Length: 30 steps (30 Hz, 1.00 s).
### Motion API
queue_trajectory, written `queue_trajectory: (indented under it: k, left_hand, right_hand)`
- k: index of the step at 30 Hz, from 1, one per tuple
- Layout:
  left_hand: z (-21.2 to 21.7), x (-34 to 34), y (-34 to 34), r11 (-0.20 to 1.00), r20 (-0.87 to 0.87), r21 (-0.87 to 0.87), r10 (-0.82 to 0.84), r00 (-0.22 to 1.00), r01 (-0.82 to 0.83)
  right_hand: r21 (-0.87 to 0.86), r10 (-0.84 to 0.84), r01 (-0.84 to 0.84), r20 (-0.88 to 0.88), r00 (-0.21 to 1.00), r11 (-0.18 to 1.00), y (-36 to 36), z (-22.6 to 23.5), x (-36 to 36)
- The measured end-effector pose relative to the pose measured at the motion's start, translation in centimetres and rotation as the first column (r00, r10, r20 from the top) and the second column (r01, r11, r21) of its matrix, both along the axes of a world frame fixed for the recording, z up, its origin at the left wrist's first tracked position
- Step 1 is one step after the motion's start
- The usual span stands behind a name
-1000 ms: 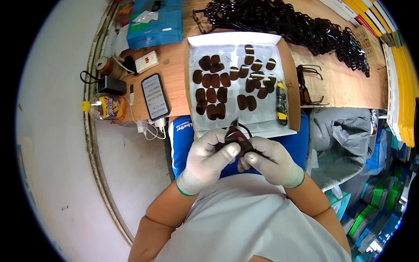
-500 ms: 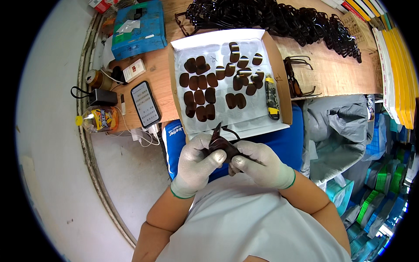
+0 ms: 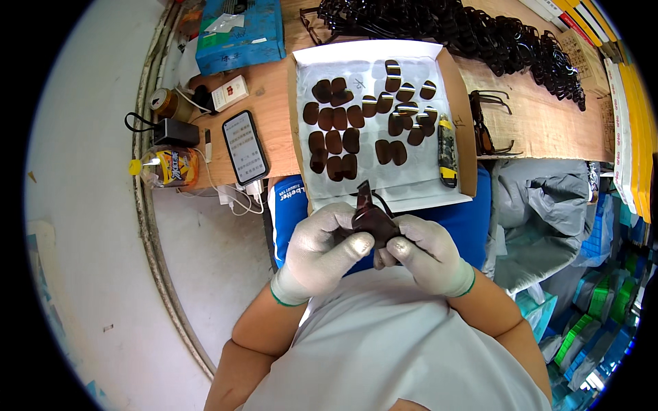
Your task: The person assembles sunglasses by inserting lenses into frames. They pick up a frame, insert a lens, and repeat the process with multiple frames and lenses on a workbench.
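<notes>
Between my gloved hands is a dark pair of sunglasses, its temples pointing away from me. My left hand grips one side, thumb pressed on the near face. On the other side my right hand pinches the frame with thumb and fingers. Just beyond lies a shallow cardboard box lined with white paper. Several dark brown lenses rest in it in loose groups, some overlapping. A utility knife with yellow ends lies along the box's right side.
A heap of dark eyeglass frames covers the table's far side. One pair of glasses lies right of the box. To the left are a phone, a drink bottle, a can and a blue box. A grey bag hangs at right.
The whole view has shifted, with the scene sitting farther right and slightly higher. Both hands still hold the sunglasses, which have turned slightly, so the temple points more upright.
</notes>
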<state>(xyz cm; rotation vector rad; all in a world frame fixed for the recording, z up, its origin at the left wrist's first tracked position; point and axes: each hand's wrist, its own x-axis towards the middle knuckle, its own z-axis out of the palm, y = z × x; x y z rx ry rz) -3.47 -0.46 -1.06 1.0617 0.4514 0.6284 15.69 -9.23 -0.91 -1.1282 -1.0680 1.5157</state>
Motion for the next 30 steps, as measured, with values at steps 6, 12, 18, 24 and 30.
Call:
queue_trajectory:
  k: [6, 12, 18, 24, 30]
  left_hand:
    - [-0.6, 1.3, -0.1, 1.0, 0.018, 0.004, 0.007, 1.0, -0.007]
    - [-1.3, 1.5, -0.8, 0.99, -0.012, 0.053, 0.13, 0.991, -0.129]
    - [0.0, 1.8, -0.8, 0.984, 0.081, -0.153, 0.102, 0.991, -0.089]
    - [-1.3, 1.6, -1.2, 0.978, 0.056, -0.176, 0.12, 0.991, -0.109]
    - [-0.5, 2.1, -2.0, 0.931, -0.146, 0.285, 0.279, 0.949, -0.23]
  right_hand:
    - [-0.012, -0.098, 0.099, 0.07, 0.993, 0.995, -0.6, 0.0, 0.1]
    - [0.075, -0.095, 0.079, 0.237, 0.967, 0.994, -0.5, 0.7, 0.4]
    - [-0.037, -0.09, 0.091, 0.025, 0.996, 0.995, -0.6, 0.2, 0.3]
    - [-0.059, -0.119, 0.121, 0.036, 0.992, 0.991, -0.8, 0.5, -0.3]
    - [0.094, -0.151, 0.131, 0.264, 0.953, 0.987, -0.1, 1.1, 0.3]
